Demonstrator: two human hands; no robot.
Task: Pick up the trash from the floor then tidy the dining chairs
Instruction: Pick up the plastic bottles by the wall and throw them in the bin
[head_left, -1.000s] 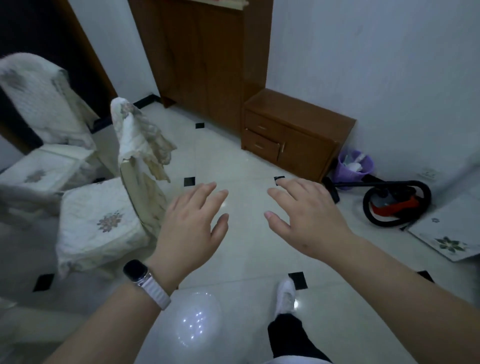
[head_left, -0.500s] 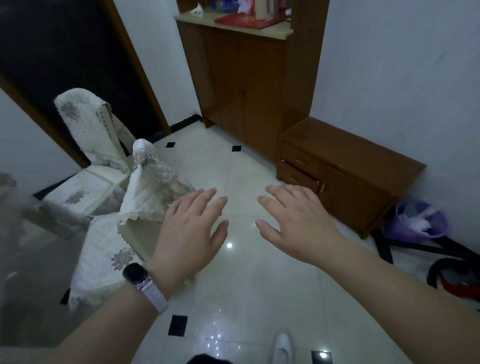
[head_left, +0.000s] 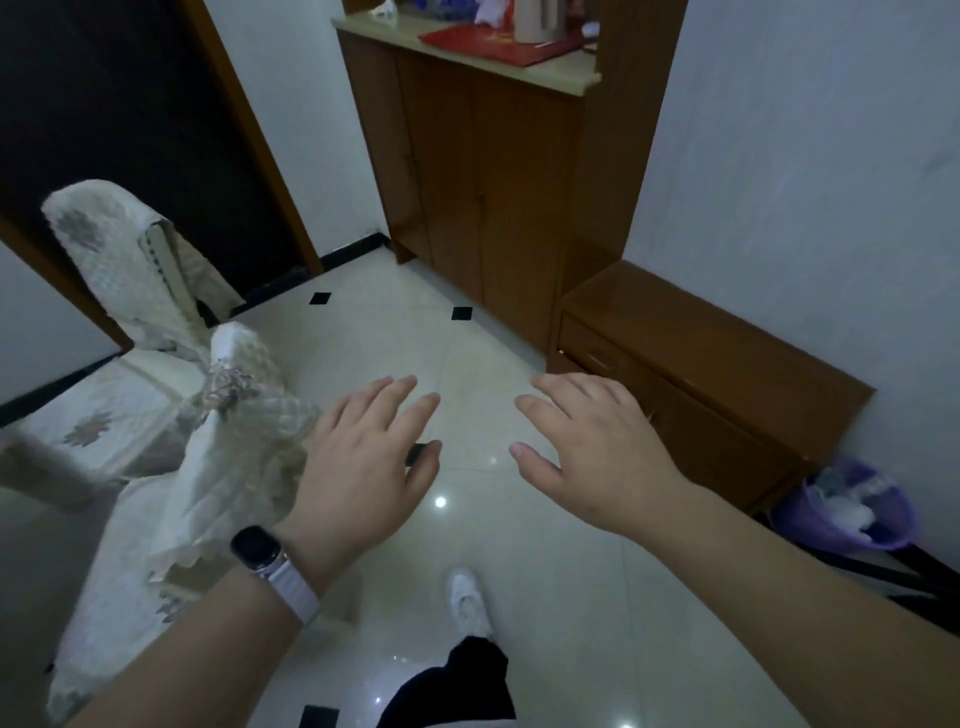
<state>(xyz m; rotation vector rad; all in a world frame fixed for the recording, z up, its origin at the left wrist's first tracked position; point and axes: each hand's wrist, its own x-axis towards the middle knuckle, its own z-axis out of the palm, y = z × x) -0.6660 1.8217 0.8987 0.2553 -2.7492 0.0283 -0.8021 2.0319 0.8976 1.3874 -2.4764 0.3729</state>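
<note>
Glossy tiled floor (head_left: 467, 571) underfoot, tall wooden cabinet (head_left: 467, 182) and low drawer unit (head_left: 701, 374) along the right wall. Two dining chairs in quilted covers at left: nearer chair (head_left: 171, 519) just beside the left wrist, farther chair (head_left: 124, 291) behind it by the dark doorway; purple bin (head_left: 893, 535) holding white trash at far right, beside the drawer unit. Left hand (head_left: 363, 467), smartwatch (head_left: 260, 548) on wrist, and right hand (head_left: 592, 452) both palm down, fingers spread, gripping nothing.

Bare forearms — black smartwatch (head_left: 256, 548) on white band, black trousers (head_left: 457, 686), white shoe (head_left: 469, 603)
</note>
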